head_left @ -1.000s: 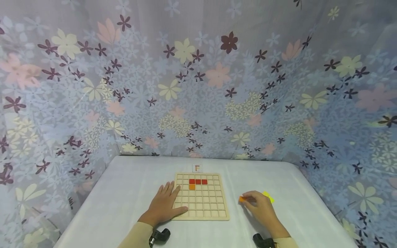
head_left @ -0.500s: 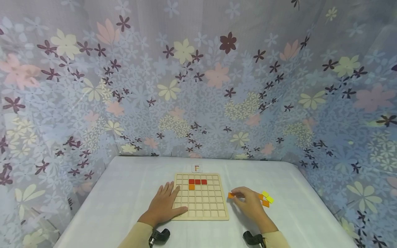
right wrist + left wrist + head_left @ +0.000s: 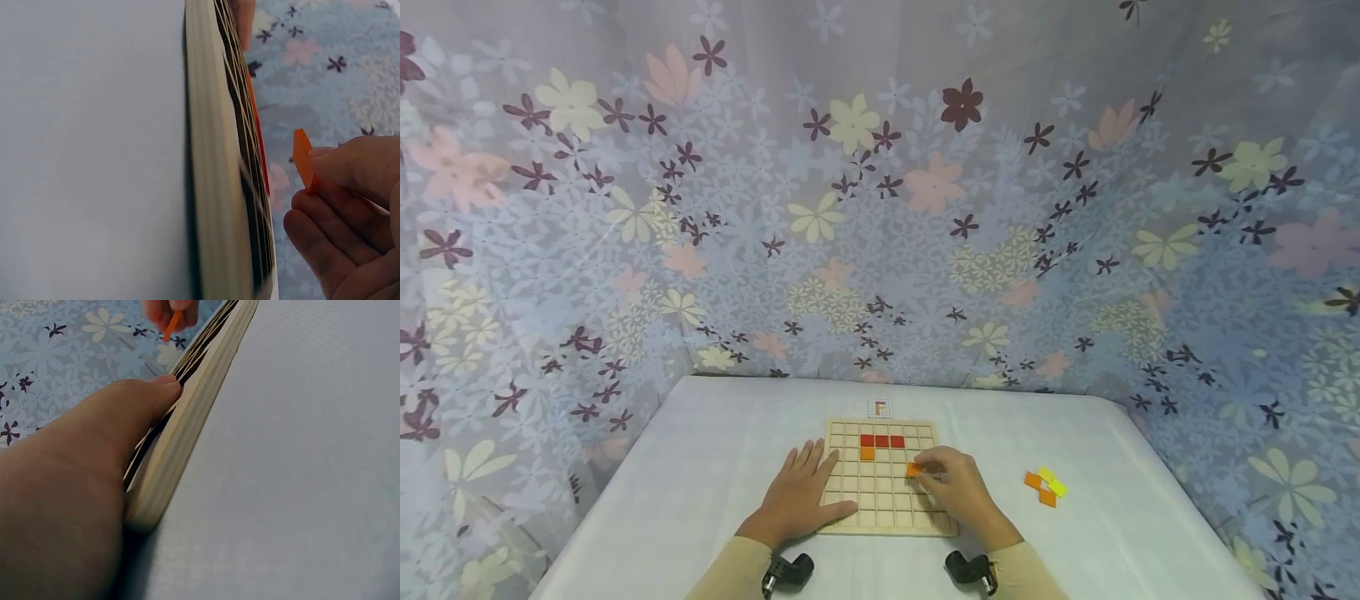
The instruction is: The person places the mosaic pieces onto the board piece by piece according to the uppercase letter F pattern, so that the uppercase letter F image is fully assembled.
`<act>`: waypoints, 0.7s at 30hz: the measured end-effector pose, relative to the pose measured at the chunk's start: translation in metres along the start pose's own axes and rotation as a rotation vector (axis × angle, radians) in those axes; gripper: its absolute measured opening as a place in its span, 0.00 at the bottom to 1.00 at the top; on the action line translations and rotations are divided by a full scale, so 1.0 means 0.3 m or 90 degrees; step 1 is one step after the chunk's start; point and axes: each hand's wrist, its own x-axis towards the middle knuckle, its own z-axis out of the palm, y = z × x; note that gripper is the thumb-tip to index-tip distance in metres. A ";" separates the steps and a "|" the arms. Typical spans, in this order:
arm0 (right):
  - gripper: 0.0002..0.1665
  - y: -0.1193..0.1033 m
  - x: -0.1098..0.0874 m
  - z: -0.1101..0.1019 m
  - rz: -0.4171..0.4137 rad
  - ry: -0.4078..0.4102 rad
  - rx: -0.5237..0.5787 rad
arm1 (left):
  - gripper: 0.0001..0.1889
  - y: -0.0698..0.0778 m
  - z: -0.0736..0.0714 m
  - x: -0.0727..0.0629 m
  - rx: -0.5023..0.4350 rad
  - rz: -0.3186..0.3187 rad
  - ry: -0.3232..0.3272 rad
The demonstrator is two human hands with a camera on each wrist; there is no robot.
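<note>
A wooden grid board [image 3: 887, 518] lies on the white table, three red tiles [image 3: 882, 441] in a row in its upper cells. Directly under the leftmost red one sits an orange tile [image 3: 867, 454]. My left hand [image 3: 797, 492] rests on the board's left side with straight, spread fingers; its thumb [image 3: 144, 403] lies over the near edge in the left wrist view. Above the right part of the board, my right hand [image 3: 957, 487] pinches another orange tile [image 3: 303, 159] between thumb and fingers, held apart from the surface.
Right of the board lie loose orange tiles [image 3: 1047, 497] and yellow tiles [image 3: 1057, 488] in a small group. A small printed pattern card [image 3: 880, 408] sits just beyond the board's far edge. A floral curtain [image 3: 880, 208] hangs behind the table.
My right hand has moved left from the loose tiles to over the board, carrying the orange tile. The loose tiles are now fully uncovered. My left hand stays in place.
</note>
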 end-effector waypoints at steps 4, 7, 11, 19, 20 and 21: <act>0.13 -0.029 0.029 0.040 -0.001 -0.040 0.001 | 0.54 0.002 -0.004 0.001 0.012 -0.009 -0.009; 0.12 -0.050 0.055 0.071 -0.005 -0.066 0.001 | 0.54 -0.001 -0.003 0.003 0.023 -0.015 -0.012; 0.11 -0.076 0.091 0.114 -0.019 -0.091 -0.016 | 0.55 -0.003 -0.001 0.006 0.032 -0.018 -0.012; 0.08 -0.120 0.146 0.170 -0.042 -0.092 -0.069 | 0.55 -0.008 0.011 0.008 0.040 -0.011 -0.012; 0.09 -0.124 0.149 0.173 -0.035 -0.094 -0.074 | 0.55 -0.008 0.011 0.008 0.042 -0.011 -0.015; 0.09 -0.127 0.152 0.176 -0.031 -0.097 -0.079 | 0.55 -0.008 0.011 0.009 0.040 -0.008 -0.014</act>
